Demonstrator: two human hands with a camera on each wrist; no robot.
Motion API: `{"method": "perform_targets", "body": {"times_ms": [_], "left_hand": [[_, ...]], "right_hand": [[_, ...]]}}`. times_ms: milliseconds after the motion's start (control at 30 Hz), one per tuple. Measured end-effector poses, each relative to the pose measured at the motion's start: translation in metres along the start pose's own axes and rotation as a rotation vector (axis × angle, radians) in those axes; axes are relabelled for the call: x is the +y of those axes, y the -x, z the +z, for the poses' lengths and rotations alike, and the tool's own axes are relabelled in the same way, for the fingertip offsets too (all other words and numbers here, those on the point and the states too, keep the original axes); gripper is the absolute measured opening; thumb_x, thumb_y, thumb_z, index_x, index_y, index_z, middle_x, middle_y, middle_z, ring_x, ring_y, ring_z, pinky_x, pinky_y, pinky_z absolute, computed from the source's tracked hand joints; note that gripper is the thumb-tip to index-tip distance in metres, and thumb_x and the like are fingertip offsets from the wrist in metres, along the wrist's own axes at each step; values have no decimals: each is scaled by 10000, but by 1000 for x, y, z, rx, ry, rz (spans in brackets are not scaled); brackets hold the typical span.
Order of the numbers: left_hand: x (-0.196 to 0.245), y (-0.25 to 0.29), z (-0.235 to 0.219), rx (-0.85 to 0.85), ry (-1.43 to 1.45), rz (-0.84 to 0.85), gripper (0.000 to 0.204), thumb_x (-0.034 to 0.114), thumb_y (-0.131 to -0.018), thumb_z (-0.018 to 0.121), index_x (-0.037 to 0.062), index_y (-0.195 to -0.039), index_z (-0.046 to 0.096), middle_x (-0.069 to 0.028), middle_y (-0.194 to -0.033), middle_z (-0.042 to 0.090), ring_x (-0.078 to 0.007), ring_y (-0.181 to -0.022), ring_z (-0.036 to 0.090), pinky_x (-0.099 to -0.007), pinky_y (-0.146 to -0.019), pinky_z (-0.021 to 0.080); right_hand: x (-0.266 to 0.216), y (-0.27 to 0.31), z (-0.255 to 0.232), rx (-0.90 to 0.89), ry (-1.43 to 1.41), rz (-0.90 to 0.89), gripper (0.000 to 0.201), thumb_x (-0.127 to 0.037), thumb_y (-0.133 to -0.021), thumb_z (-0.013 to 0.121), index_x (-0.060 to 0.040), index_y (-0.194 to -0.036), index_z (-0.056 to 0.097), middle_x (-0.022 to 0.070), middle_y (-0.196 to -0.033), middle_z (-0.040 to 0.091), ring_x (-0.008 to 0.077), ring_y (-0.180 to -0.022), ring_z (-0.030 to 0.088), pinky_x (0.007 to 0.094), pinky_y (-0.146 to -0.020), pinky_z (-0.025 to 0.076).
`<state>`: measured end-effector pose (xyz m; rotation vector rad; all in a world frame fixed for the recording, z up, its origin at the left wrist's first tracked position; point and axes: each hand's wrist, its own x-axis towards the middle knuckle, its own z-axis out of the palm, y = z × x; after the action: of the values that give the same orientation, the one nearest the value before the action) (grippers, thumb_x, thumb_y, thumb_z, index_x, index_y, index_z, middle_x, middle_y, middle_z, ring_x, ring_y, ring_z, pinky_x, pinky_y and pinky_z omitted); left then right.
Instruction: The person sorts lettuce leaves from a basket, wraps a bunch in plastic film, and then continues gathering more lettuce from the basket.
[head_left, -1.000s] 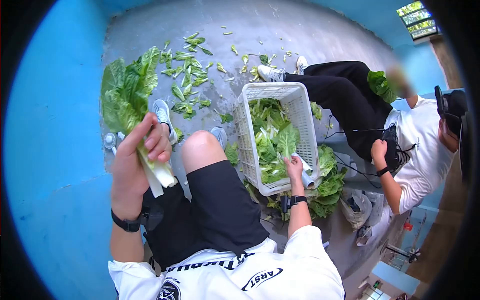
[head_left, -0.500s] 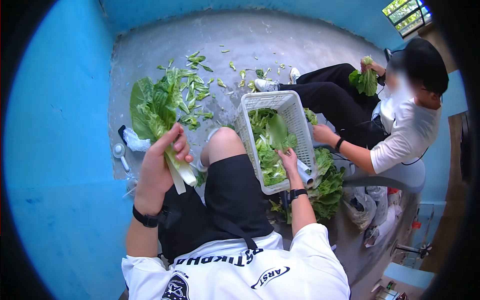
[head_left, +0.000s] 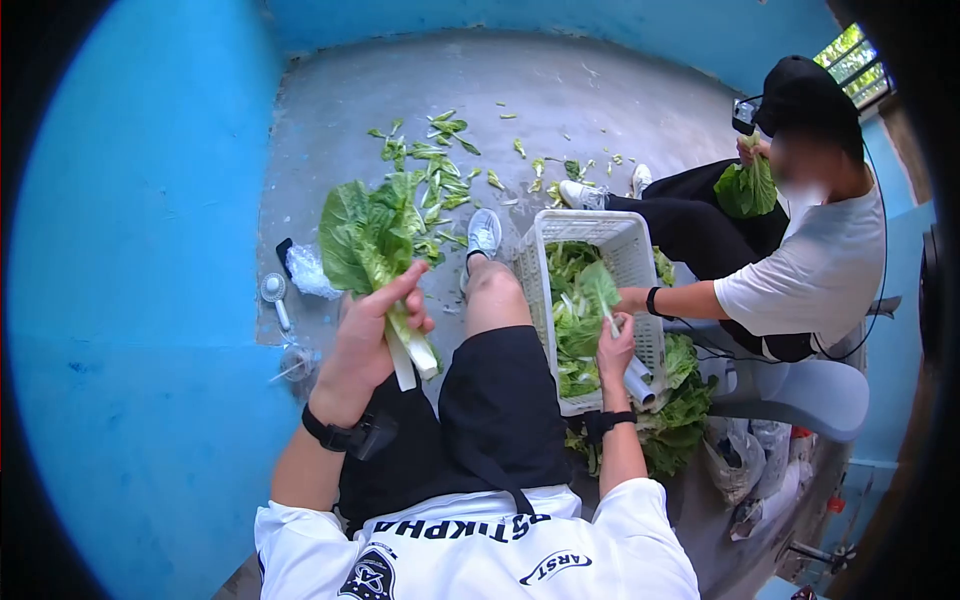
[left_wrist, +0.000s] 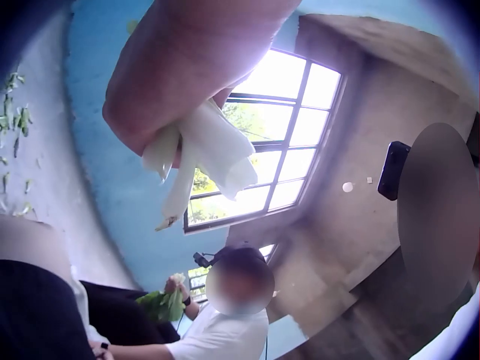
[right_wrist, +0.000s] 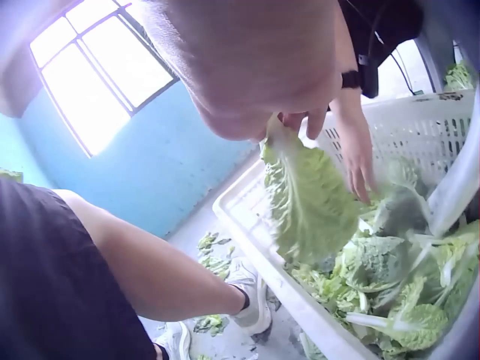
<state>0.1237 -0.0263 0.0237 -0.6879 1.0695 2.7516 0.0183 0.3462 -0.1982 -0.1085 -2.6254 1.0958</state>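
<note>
The left hand (head_left: 372,335) grips a bunch of green leaves (head_left: 365,235) by its white stalks, held above the lap; the cut stalk ends (left_wrist: 217,150) poke out below the palm in the left wrist view. Over the near part of the white crate (head_left: 655,265), the right hand (head_left: 615,352) pinches one leaf (head_left: 600,285) by its stalk. That single leaf (right_wrist: 311,199) hangs over the crate rim in the right wrist view. Loose leaves (right_wrist: 375,262) fill the crate, with a roll (head_left: 638,380) among them at the near right corner.
Across the crate sits another person (head_left: 800,260), one hand (right_wrist: 356,150) reaching into it and the other holding leaves (head_left: 745,188). Leaf scraps (head_left: 440,175) lie on the floor. Beside the crate are a leaf pile (head_left: 690,410), plastic bags (head_left: 735,465) and a grey chair (head_left: 790,395).
The right hand has raised its leaf from the crate's contents. The other person's free hand has come into the crate. The head view has shifted; the left hand still holds its bunch.
</note>
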Motion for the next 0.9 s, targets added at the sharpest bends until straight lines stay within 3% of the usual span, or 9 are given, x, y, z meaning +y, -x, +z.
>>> {"method": "perform_targets", "body": {"times_ms": [67,100,167,267,367,433,600,667,900], "left_hand": [[-4,-8,0,-10,37,0,313,195,-953,560,19,-1209,525,-2,-849,580,-97,-695,552,-281,-714,495],[-6,-12,6,3,45,-13,307,201,-950,565,14,-1192,533,-21,-881,592,-116,-718,572,-298,-754,508],[-11,-26,6,-48,97,-66,305,214,-949,570,4,-1168,542,-68,-964,618,-175,-790,617,-340,-831,531],[-17,-32,27,-73,110,-164,297,220,-953,563,-2,-1151,547,-82,-979,622,-187,-801,619,-343,-819,535],[-38,-42,25,-106,75,-157,300,265,-944,583,15,-1109,561,-87,-978,630,-190,-786,628,-324,-746,535],[-43,-37,26,-97,62,-145,327,309,-904,645,31,-1068,590,-63,-960,630,-168,-744,617,-301,-678,526],[-35,-20,27,-120,154,72,354,261,-879,684,46,-1138,574,-46,-972,626,-134,-792,603,-293,-708,513],[-24,-9,35,-61,141,249,335,229,-885,678,55,-1147,565,-29,-1001,619,-133,-841,602,-292,-734,507],[-12,-10,32,-23,207,249,334,220,-892,669,72,-1165,549,-35,-1059,602,-151,-946,594,-314,-809,512]], "right_hand": [[-40,-3,-13,109,-12,-19,261,-227,-876,657,-36,-1012,543,145,-827,623,300,-730,613,394,-677,466],[-64,-5,-19,160,-105,-51,226,-181,-890,660,-41,-1014,534,107,-793,614,199,-681,601,321,-630,467],[-126,-9,-29,125,-297,-20,216,-160,-886,670,-41,-1002,533,80,-784,607,144,-676,581,281,-615,457],[-195,-15,-32,43,-716,73,204,-113,-865,701,-48,-950,527,30,-804,598,48,-703,551,198,-605,447],[-257,-14,-18,-43,-1040,27,218,-104,-848,717,-49,-931,523,33,-838,602,57,-710,565,205,-608,467],[-289,-7,-12,-189,-1255,134,226,-90,-842,720,-46,-891,503,46,-857,604,59,-718,572,206,-613,479],[-303,14,-2,-421,-1203,93,265,-85,-827,733,-53,-842,470,53,-848,610,59,-705,580,191,-609,469],[-305,22,-4,-557,-1118,88,246,-41,-814,731,-74,-844,488,15,-827,602,51,-756,564,206,-690,449],[-305,23,-10,-665,-1157,128,335,-39,-824,718,-15,-1072,495,54,-905,653,89,-812,620,218,-731,483]]}}
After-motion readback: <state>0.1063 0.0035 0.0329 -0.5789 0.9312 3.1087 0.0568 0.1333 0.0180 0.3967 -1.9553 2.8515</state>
